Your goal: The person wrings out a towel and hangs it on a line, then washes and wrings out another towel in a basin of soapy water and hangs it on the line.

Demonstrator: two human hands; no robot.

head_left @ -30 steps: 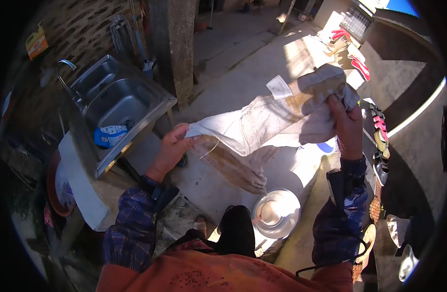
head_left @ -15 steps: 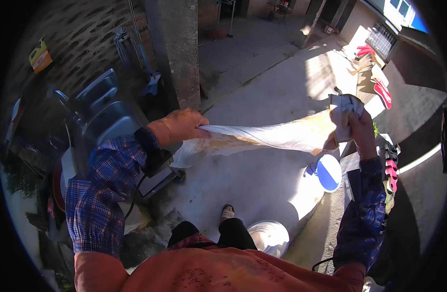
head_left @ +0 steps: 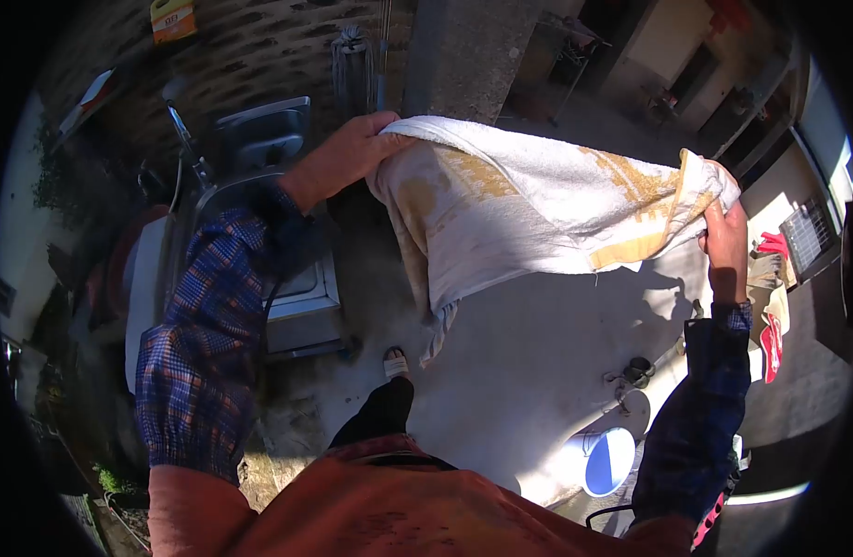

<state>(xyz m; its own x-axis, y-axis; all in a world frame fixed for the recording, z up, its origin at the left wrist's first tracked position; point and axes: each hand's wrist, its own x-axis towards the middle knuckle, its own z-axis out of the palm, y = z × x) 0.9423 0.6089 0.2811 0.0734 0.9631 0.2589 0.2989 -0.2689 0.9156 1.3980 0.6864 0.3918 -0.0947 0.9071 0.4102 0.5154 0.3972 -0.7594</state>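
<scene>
A white towel with yellow-brown pattern (head_left: 538,204) hangs stretched between both hands at chest height or above, its lower left corner dangling. My left hand (head_left: 357,153) is closed on its upper left corner. At the right end, my right hand (head_left: 726,227) grips the bunched edge, with the thumb in front of the cloth. Most of the fingers of both hands are behind the fabric.
A metal sink (head_left: 259,139) with a tap (head_left: 187,139) stands at the left by a stone wall. Behind the towel rises a concrete pillar (head_left: 464,56). A white and blue bucket (head_left: 607,461) is on the ground at lower right, dark shoes (head_left: 639,372) near it. Red gloves (head_left: 771,348) lie far right.
The towel went from pulled narrow to spread wide and is now higher in view. Both hands still hold it. The view has turned right, and the bucket appears lower.
</scene>
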